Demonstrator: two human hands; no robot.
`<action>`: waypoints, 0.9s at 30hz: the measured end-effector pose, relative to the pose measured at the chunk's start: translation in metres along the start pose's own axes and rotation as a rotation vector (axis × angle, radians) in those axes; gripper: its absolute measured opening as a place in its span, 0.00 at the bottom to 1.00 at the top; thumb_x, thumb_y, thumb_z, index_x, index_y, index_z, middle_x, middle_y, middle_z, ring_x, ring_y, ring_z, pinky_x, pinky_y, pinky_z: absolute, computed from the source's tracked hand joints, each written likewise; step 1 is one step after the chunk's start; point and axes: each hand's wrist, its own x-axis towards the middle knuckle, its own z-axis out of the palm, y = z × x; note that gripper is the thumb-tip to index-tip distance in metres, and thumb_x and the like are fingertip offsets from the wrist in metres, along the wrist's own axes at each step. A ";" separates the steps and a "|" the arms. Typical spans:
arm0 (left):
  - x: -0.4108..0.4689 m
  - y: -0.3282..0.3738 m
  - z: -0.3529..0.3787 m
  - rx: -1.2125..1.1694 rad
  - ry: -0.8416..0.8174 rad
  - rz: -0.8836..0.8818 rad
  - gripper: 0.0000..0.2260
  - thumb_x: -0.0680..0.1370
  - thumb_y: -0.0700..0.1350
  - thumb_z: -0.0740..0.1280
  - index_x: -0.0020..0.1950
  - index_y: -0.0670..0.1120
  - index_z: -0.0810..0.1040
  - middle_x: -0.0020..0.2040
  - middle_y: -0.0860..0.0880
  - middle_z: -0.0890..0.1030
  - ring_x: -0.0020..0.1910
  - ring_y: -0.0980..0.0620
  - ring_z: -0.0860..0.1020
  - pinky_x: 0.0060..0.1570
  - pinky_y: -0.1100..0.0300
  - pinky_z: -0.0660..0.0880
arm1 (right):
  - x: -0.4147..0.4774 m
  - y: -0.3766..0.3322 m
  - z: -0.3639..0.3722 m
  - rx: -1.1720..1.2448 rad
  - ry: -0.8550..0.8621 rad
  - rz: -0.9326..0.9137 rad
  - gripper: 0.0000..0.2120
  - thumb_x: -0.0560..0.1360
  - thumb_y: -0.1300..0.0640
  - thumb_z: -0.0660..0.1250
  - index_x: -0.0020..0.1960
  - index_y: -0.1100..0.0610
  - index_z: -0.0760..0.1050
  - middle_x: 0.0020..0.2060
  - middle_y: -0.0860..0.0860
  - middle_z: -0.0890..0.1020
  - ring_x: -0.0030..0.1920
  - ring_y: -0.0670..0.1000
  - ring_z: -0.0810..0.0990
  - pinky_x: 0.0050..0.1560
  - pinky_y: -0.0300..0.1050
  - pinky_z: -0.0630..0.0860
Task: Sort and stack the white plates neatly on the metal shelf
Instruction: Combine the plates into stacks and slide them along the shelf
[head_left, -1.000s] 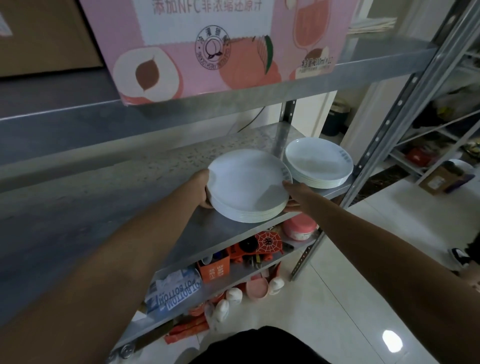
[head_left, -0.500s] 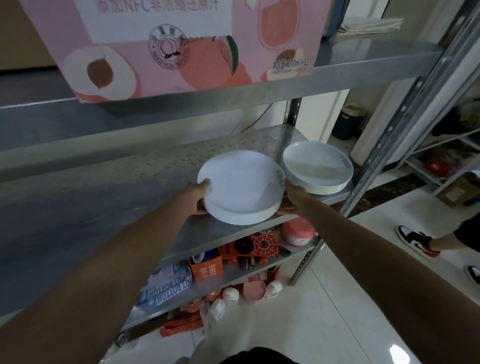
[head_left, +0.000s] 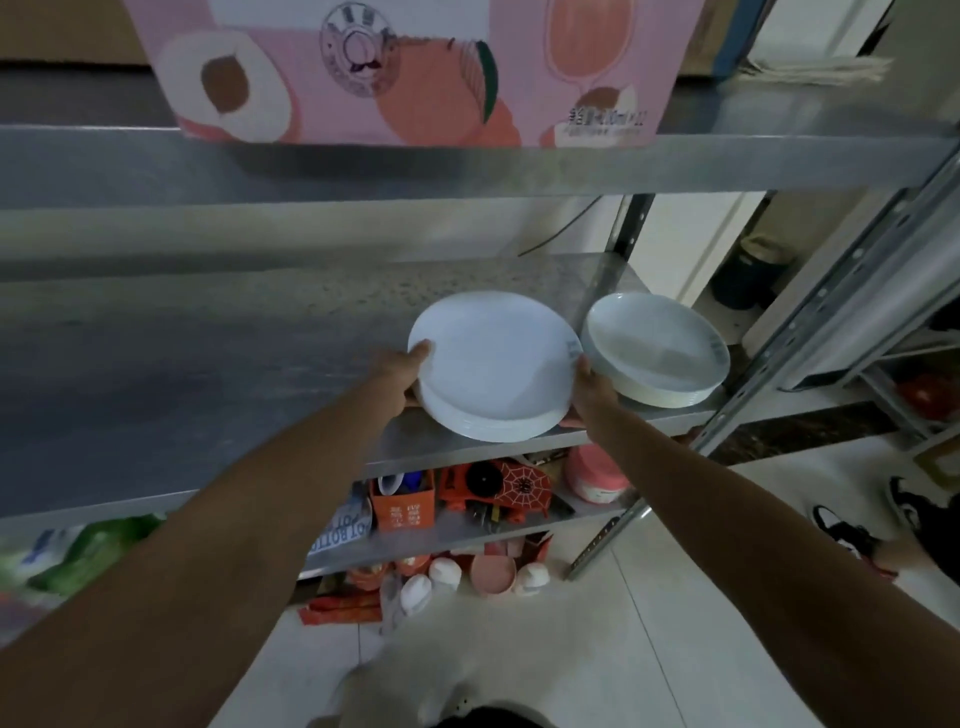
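Note:
A stack of white flat plates (head_left: 493, 364) sits near the front edge of the metal shelf (head_left: 208, 374). My left hand (head_left: 408, 371) grips its left rim, thumb on top. My right hand (head_left: 589, 395) grips its right rim, fingers underneath. Just to the right stands a second stack of deeper white plates (head_left: 657, 348), close to the first stack, by the shelf's right corner. Whether the held stack rests on the shelf or hangs slightly above it is unclear.
A pink juice carton (head_left: 415, 67) stands on the shelf above. A slotted steel upright (head_left: 810, 312) rises at the right. The lower shelf holds an orange box (head_left: 402, 504), a pink tub (head_left: 592, 473) and clutter. A person's shoe (head_left: 852, 530) is on the tiled floor at right.
Both hands have carried the flat stack deeper onto the shelf and nearer to the deep-plate stack. The camera moved closer.

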 end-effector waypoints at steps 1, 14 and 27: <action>-0.001 -0.003 -0.002 -0.006 -0.005 -0.002 0.23 0.79 0.52 0.64 0.69 0.39 0.69 0.67 0.41 0.75 0.65 0.40 0.75 0.55 0.48 0.74 | 0.000 0.001 0.001 -0.014 0.010 -0.013 0.32 0.79 0.38 0.52 0.72 0.60 0.65 0.65 0.60 0.75 0.60 0.64 0.78 0.47 0.55 0.80; -0.013 0.000 -0.123 -0.027 0.044 0.110 0.20 0.78 0.51 0.66 0.64 0.38 0.72 0.65 0.37 0.76 0.55 0.41 0.78 0.52 0.47 0.76 | -0.050 0.003 0.100 -0.022 -0.028 -0.047 0.29 0.80 0.38 0.49 0.67 0.58 0.70 0.59 0.59 0.78 0.58 0.62 0.78 0.52 0.59 0.80; -0.030 -0.014 -0.332 -0.099 0.238 0.119 0.24 0.79 0.50 0.65 0.68 0.35 0.70 0.67 0.37 0.75 0.62 0.38 0.76 0.57 0.46 0.75 | -0.136 -0.010 0.293 -0.002 -0.308 0.104 0.32 0.79 0.36 0.47 0.70 0.57 0.69 0.65 0.57 0.76 0.63 0.59 0.77 0.51 0.54 0.77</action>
